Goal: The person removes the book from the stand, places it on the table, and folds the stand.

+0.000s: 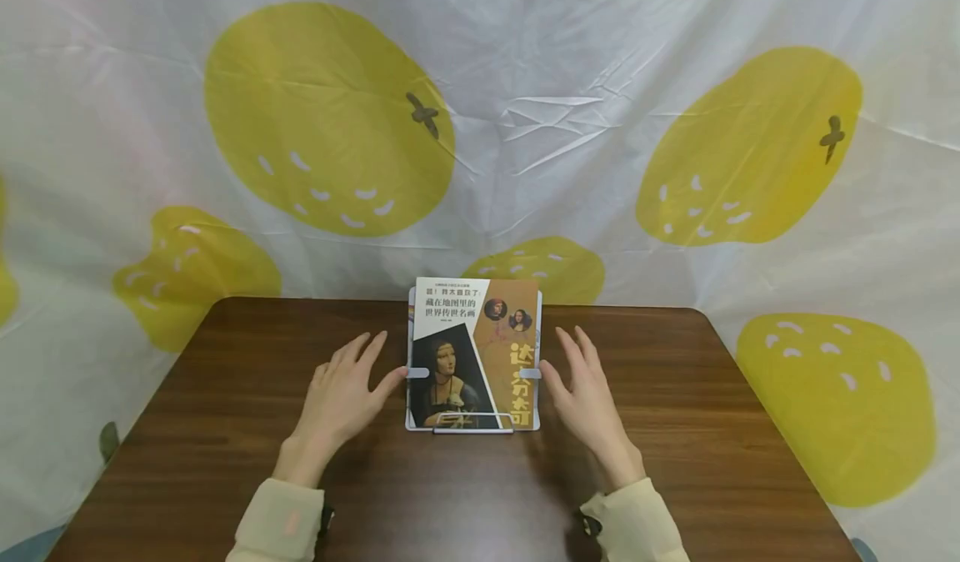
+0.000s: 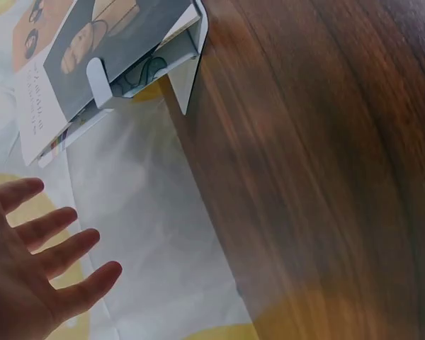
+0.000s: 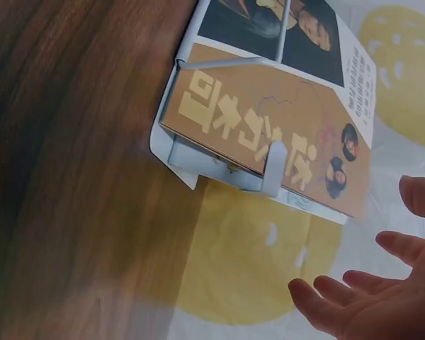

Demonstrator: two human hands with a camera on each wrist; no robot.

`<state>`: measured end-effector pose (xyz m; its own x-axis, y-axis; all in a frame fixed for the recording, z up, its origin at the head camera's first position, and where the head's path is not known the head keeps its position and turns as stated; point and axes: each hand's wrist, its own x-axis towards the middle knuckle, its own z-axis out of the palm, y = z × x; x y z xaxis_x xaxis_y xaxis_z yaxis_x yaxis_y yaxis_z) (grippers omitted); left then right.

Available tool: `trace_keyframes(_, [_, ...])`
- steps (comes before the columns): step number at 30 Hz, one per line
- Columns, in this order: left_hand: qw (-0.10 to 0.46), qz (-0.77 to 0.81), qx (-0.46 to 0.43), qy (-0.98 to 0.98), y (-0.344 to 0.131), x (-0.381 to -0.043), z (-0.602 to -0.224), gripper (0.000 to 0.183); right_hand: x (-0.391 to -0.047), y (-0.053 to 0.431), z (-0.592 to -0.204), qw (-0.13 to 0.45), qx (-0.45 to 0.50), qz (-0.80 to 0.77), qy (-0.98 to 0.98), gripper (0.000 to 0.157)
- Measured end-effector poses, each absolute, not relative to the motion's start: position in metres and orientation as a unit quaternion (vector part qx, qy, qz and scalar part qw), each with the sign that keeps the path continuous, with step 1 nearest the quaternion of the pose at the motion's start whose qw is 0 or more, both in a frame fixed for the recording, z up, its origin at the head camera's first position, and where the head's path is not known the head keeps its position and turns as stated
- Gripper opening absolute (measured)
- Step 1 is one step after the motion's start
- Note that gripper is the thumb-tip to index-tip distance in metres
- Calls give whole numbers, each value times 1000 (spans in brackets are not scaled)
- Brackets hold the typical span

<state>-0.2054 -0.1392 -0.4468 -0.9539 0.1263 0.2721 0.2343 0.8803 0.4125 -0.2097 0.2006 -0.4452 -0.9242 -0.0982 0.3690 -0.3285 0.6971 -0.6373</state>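
Observation:
A book (image 1: 474, 353) with a painted portrait on its white, black and orange cover leans upright in a white book stand (image 1: 474, 431). Two side clips, the left one (image 1: 417, 373) and the right one (image 1: 530, 373), lie over its edges, and a wire bracket crosses its foot. My left hand (image 1: 341, 391) is beside the book, fingers spread, thumb tip close to the left clip. On the other side my right hand (image 1: 588, 395) mirrors it, thumb near the right clip. Whether the thumbs touch the clips I cannot tell. Both wrist views show spread fingers holding nothing.
The stand is on a brown wooden table (image 1: 645, 479), near its back edge. Behind the table hangs a white cloth (image 1: 540, 187) printed with large yellow fruit. A light sleeve with a dark wrist strap covers each forearm.

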Motion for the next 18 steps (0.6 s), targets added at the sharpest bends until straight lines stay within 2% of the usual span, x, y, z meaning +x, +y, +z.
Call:
trace_keyframes(8, [133, -243, -95, -956, -133, -218, -447, 56, -225, 194, -453, 213, 128, 412, -877, 47])
trace_keyframes(18, [125, -292, -93, -944, -120, -228, -453, 43, -238, 184, -466, 204, 85, 478, -850, 38])
